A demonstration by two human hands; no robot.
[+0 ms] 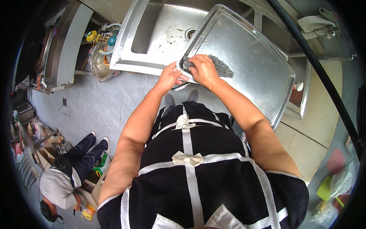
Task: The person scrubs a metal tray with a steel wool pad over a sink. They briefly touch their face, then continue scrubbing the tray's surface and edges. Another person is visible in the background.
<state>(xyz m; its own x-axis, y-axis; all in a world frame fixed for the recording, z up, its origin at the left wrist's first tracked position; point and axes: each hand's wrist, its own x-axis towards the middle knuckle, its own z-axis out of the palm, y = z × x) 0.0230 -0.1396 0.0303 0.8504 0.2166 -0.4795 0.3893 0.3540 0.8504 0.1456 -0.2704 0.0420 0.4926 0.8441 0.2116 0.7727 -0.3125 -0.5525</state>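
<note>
A large rectangular stainless-steel tray (251,65) lies at a slant across the sink's front edge. My left hand (170,76) grips its near-left corner, thumb towards the rim. Near that same corner, dark grey, coarse-textured material (221,67) is spread on the tray's surface. It is too small to tell whether it is loose grains or wire scourer. My right hand (204,70) rests on it with bent fingers, fingertips in the part by the corner. The palm side is hidden, so whether anything is held there does not show.
Beneath the tray is a stainless-steel sink (171,31) with a drain (190,33) and scraps. Gas valves (103,38) and a plastic-wrapped object (100,63) are at left. A co-worker (61,183) is by boxes at lower left. A black hose (308,54) crosses the right side.
</note>
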